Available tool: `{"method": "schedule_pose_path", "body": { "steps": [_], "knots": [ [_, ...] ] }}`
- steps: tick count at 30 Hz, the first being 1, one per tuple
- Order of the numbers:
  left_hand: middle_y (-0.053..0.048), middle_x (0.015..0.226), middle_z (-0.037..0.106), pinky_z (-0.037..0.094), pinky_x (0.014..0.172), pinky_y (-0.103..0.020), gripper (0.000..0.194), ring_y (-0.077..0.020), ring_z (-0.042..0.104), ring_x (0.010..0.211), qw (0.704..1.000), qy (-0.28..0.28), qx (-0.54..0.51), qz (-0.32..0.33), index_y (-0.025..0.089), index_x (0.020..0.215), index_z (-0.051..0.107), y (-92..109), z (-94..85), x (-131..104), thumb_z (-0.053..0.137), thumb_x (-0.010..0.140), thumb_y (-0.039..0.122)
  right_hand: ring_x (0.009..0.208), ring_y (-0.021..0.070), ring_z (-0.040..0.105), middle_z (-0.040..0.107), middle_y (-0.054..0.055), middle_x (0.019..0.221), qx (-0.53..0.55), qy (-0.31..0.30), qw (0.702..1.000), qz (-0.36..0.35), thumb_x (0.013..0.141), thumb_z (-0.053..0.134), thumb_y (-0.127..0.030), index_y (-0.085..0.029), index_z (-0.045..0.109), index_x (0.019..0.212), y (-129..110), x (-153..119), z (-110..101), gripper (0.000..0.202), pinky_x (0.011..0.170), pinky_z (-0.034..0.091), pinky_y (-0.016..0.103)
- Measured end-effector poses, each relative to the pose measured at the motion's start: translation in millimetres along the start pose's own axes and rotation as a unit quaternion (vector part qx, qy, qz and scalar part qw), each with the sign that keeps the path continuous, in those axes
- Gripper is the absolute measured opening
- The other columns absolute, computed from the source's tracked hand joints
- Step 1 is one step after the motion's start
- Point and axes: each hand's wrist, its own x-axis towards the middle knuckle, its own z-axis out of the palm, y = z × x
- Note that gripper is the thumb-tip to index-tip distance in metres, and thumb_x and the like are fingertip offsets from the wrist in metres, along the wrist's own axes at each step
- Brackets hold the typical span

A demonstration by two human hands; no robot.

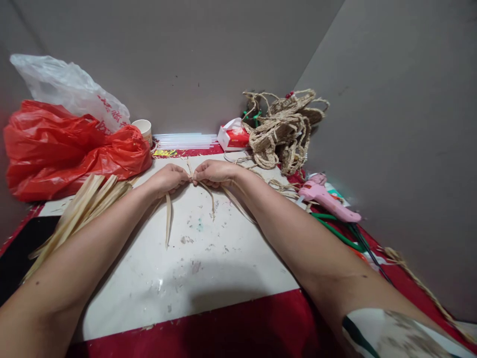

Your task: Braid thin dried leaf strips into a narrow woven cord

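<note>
Both my hands meet over the far part of a white board (179,283). My left hand (170,179) is closed in a pinch on pale, dry straw strips (168,221), one of which hangs below it. Fingertip to fingertip with it, my right hand (214,172) pinches the same bundle of strips. A thin twisted end sticks up between the hands, and another thin strand (212,204) curves down onto the board. The exact crossing of the strips is mostly hidden by my fingers. Under my left forearm lies a sheaf of wider dried leaves (87,199).
A red plastic bag (70,154), paper cup (143,130), clear glue sticks (186,140) and tissue pack (234,136) line the back. Braided straw rope (283,129) is heaped at back right. A pink glue gun (328,198) and its cord lie along the right. Grey walls enclose the table.
</note>
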Motion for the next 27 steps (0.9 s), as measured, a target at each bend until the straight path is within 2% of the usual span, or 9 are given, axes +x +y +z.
{"method": "schedule_pose_path", "body": {
  "steps": [4,8,12,19,23,27],
  "knots": [
    [0.008,0.038,0.026,0.010,0.037,-0.023,0.024,-0.0037,0.018,0.032,1.000,0.010,0.007,0.002,0.012,0.059,0.059,0.4,1.3,0.4,0.053,0.083,0.017,0.036,0.0063,0.026,0.031,-0.008,0.038,-0.123,0.046,0.991,-0.023,0.084,0.054,-0.013,-0.013,0.062,0.072,-4.8,-1.9,2.3,0.015,0.040,0.020,0.022],
    [0.007,0.037,0.029,0.011,0.039,-0.023,0.027,-0.0036,0.020,0.033,0.999,0.034,0.011,-0.002,0.014,0.053,0.053,0.1,2.4,2.4,0.055,0.080,0.015,0.048,0.0075,0.039,0.049,-0.003,0.051,-0.224,0.100,0.968,-0.062,0.080,0.058,-0.015,-0.011,0.068,0.076,-5.7,-0.4,7.0,0.012,0.049,0.028,0.022],
    [0.007,0.035,0.028,0.011,0.040,-0.024,0.026,-0.0040,0.020,0.032,0.998,0.058,0.024,0.006,0.015,0.050,0.052,-1.8,3.7,5.1,0.056,0.076,0.013,0.058,0.0098,0.046,0.058,0.001,0.062,-0.259,0.119,0.956,-0.067,0.077,0.060,-0.016,-0.010,0.069,0.075,-8.6,-4.8,7.6,0.011,0.055,0.032,0.022],
    [0.007,0.035,0.031,0.012,0.040,-0.024,0.023,-0.0049,0.021,0.033,0.997,0.075,0.021,0.014,0.015,0.051,0.056,-5.3,3.2,4.5,0.060,0.074,0.017,0.050,0.0094,0.041,0.055,0.001,0.057,-0.271,0.114,0.954,-0.053,0.081,0.054,-0.017,-0.012,0.068,0.071,-20.2,-20.6,1.0,0.019,0.050,0.029,0.024],
    [0.006,0.037,0.033,0.013,0.040,-0.024,0.028,-0.0049,0.022,0.033,0.998,0.066,-0.010,0.022,0.016,0.047,0.052,-8.2,1.3,5.3,0.059,0.074,0.018,0.058,0.0117,0.049,0.061,0.005,0.065,-0.271,0.101,0.954,-0.084,0.085,0.049,-0.019,-0.011,0.067,0.073,-22.9,-19.4,17.1,0.023,0.055,0.034,0.023],
    [0.005,0.038,0.037,0.014,0.040,-0.023,0.027,-0.0054,0.026,0.033,0.996,0.065,-0.055,0.010,0.017,0.046,0.050,-11.1,-0.4,7.0,0.058,0.071,0.013,0.077,0.0189,0.060,0.069,0.012,0.087,-0.332,0.116,0.932,-0.090,0.083,0.049,-0.018,-0.009,0.067,0.086,-24.1,-18.4,39.0,0.021,0.064,0.040,0.025]
  ]
}}
